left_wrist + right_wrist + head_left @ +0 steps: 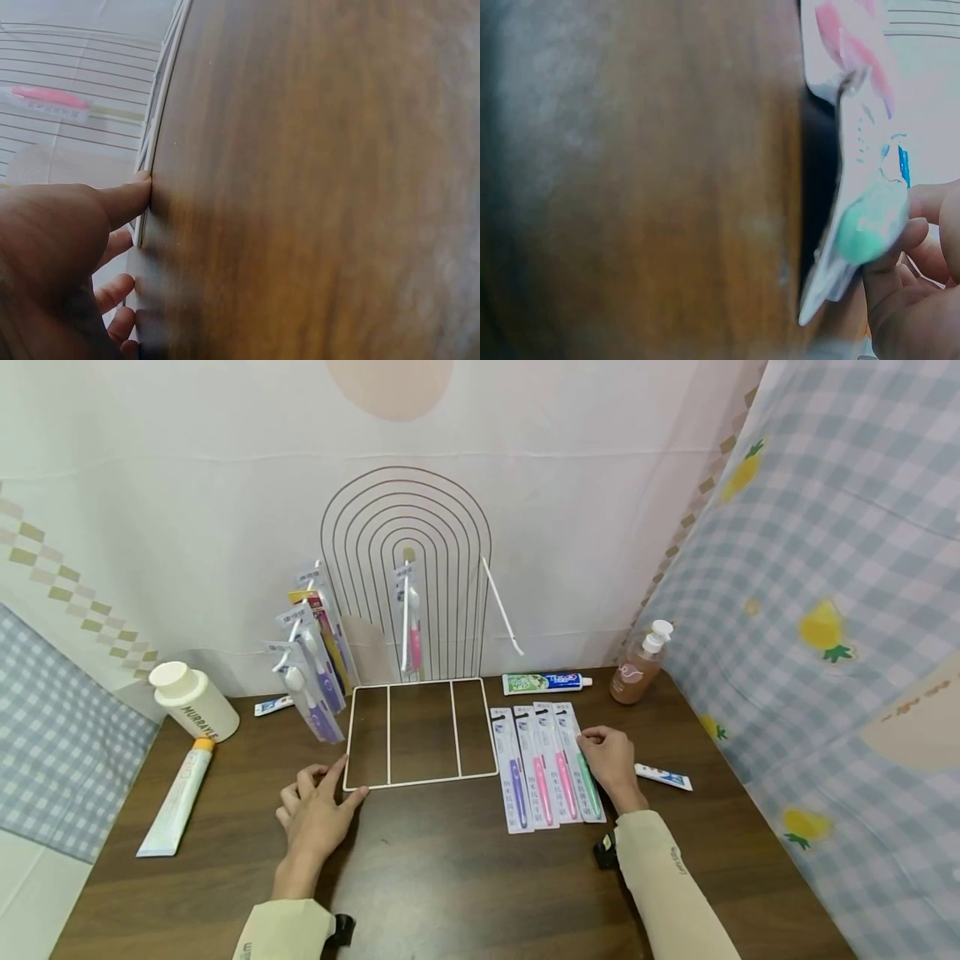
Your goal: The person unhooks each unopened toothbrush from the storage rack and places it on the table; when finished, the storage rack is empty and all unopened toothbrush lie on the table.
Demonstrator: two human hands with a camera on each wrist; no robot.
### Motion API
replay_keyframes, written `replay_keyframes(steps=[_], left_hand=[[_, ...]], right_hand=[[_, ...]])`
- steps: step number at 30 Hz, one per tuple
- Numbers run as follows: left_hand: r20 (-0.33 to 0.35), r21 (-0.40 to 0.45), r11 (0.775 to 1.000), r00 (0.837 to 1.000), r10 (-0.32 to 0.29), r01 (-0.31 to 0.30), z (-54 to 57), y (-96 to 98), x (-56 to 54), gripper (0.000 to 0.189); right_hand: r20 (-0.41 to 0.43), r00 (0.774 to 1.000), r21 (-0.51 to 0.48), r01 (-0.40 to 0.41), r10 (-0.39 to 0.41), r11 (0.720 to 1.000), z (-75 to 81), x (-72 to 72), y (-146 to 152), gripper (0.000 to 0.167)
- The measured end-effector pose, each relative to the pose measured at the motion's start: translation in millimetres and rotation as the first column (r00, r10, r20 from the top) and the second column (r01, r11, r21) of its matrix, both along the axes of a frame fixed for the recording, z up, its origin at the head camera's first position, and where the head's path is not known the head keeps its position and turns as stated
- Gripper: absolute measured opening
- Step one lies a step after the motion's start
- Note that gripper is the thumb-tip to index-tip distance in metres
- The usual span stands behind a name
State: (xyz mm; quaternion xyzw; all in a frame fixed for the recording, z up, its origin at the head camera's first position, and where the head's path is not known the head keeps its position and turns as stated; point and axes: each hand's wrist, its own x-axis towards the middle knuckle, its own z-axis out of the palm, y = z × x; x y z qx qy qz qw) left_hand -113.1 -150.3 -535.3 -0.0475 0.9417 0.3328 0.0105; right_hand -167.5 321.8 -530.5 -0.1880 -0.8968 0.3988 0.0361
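Note:
My left hand (318, 814) is at the near left corner of a white wire rack (420, 782), thumb and index finger touching it on either side of the corner. In the left wrist view, the thumb (127, 201) lies against the wire. My right hand (609, 760) pinches the right edge of a packaged green toothbrush (588, 787), which ends a row of packs on the table. Tilted, that pack (870, 225) shows at the fingertips in the right wrist view. Left of it lie two packaged pink toothbrushes (566, 785) and a packaged purple toothbrush (517, 793).
Several packaged toothbrushes (318, 685) hang at the rack's left, a packaged pink toothbrush (416, 643) in the middle; the right hook (502, 606) is bare. Around stand or lie a white bottle (197, 706), a pump bottle (633, 677), a white tube (176, 802) and toothpaste tubes (543, 683).

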Motion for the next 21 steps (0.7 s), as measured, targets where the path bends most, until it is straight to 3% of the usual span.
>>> replay_keyframes(steps=[12, 17, 21], left_hand=[[0.054, 0.012, 1.0, 0.999, -0.003, 0.003, 0.7, -2.0, 0.4, 0.074], [0.056, 0.017, 1.0, 0.998, -0.009, 0.008, 4.9, -1.0, 1.9, 0.073], [0.032, 0.011, 1.0, 0.999, -0.014, 0.014, 5.2, 0.4, 0.9, 0.073]], right_hand=[[-0.011, 1.0, 0.015, 0.004, -0.004, 1.0, 3.2, 0.2, -6, 0.032], [-0.088, 0.996, 0.029, 0.029, -0.026, 0.999, 6.8, -0.8, -13, 0.031], [-0.176, 0.984, 0.017, 0.017, -0.014, 1.0, 15.2, -10.1, -27, 0.03]])
